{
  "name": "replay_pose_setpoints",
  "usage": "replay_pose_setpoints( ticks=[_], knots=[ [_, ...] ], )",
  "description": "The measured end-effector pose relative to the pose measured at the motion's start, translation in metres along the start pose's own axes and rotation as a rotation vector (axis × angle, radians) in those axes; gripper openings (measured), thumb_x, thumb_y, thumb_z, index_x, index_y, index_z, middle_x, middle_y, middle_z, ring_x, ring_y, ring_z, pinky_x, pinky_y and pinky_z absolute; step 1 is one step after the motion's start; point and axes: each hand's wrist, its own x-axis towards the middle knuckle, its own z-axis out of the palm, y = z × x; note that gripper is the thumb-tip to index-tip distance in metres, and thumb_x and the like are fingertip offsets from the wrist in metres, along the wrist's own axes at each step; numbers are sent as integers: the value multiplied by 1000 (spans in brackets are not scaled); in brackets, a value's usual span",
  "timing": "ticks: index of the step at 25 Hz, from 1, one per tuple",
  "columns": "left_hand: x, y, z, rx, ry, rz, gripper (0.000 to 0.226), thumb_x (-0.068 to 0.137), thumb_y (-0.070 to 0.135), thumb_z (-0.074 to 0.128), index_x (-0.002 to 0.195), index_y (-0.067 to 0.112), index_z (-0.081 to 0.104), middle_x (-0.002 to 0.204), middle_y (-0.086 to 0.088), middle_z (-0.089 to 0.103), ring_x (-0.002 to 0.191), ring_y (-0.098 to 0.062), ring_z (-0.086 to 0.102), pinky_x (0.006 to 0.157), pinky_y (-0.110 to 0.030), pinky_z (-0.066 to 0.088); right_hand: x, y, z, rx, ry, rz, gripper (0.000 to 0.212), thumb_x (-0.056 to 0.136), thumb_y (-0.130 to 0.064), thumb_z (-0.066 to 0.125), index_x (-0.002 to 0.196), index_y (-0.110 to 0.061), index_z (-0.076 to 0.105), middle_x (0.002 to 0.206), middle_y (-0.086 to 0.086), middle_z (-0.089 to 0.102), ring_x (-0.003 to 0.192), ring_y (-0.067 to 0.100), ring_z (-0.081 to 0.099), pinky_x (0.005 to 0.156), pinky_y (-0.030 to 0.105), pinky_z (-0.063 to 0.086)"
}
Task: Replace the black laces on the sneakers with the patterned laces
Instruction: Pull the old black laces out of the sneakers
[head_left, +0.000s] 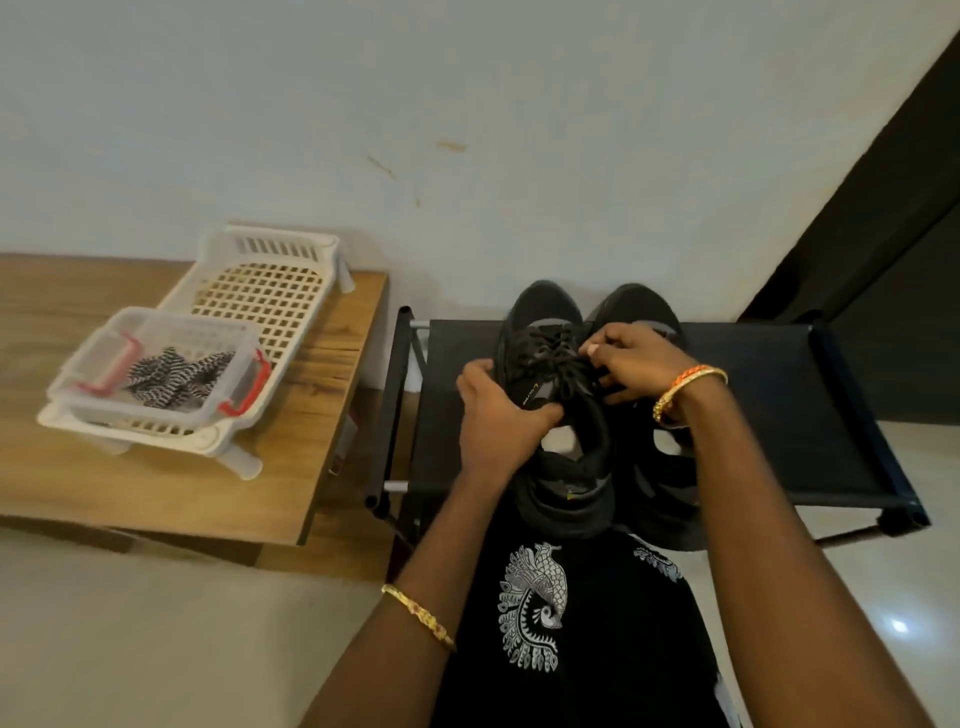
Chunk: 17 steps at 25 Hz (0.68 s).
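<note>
Hands work on the left sneaker (550, 395): the left hand (498, 410) grips its side, fingers curled around the collar, and the right hand (636, 361) pinches the black laces (553, 353) near the tongue. Both sneakers stand on a black rack (779, 415), the right sneaker (660, 478) just beside. On the wooden bench (156, 483), the patterned laces (176, 376) lie in a clear box (156, 364) on a white tray (249, 291).
</note>
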Motion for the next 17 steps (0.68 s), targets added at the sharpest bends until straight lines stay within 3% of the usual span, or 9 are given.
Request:
replay_pose_setpoints(
  ticks=[2, 5, 8, 11, 14, 17],
  knots=[
    [-14, 4, 4, 159, 147, 139, 51, 72, 29, 76, 109, 18, 44, 110, 5, 37, 96, -19, 51, 71, -30, 42, -9, 1, 3, -17, 71, -96, 15, 97, -22, 49, 102, -16, 61, 95, 4, 62, 90, 19, 61, 77, 33, 53],
    [-16, 15, -1, 332, 73, 226, 31, 81, 21, 68, 110, 18, 61, 108, 0, 51, 97, -21, 56, 71, -29, 44, -17, -4, 11, -174, 156, -289, 9, 90, -22, 60, 96, -19, 67, 86, -5, 64, 83, 9, 59, 82, 27, 48],
    [-11, 20, -15, 441, 58, 252, 26, 85, 18, 64, 111, 17, 67, 108, -3, 55, 97, -24, 57, 71, -31, 43, -19, -9, 21, -315, 163, -306, 9, 87, -21, 63, 94, -20, 69, 90, 0, 67, 85, 14, 60, 79, 25, 45],
    [-11, 19, -20, 443, 30, 268, 27, 87, 19, 62, 114, 19, 67, 109, -3, 54, 97, -22, 57, 71, -30, 43, -18, -18, 25, -394, 116, -276, 15, 87, -21, 62, 100, -21, 70, 80, -4, 62, 81, 15, 58, 74, 24, 43],
    [-16, 14, -15, 369, 37, 263, 35, 88, 15, 62, 123, 22, 63, 112, -1, 53, 98, -18, 55, 69, -24, 40, -14, -23, 35, -518, 170, -277, 8, 86, -22, 62, 89, -21, 70, 71, -9, 56, 80, 18, 60, 74, 32, 51],
    [-17, 12, -11, 335, 40, 252, 38, 88, 12, 62, 125, 21, 62, 117, -3, 51, 106, -19, 53, 75, -28, 47, -8, -27, 44, -568, 268, -201, 4, 82, -21, 62, 80, -22, 66, 91, 3, 66, 85, 24, 63, 76, 38, 55]
  ],
)
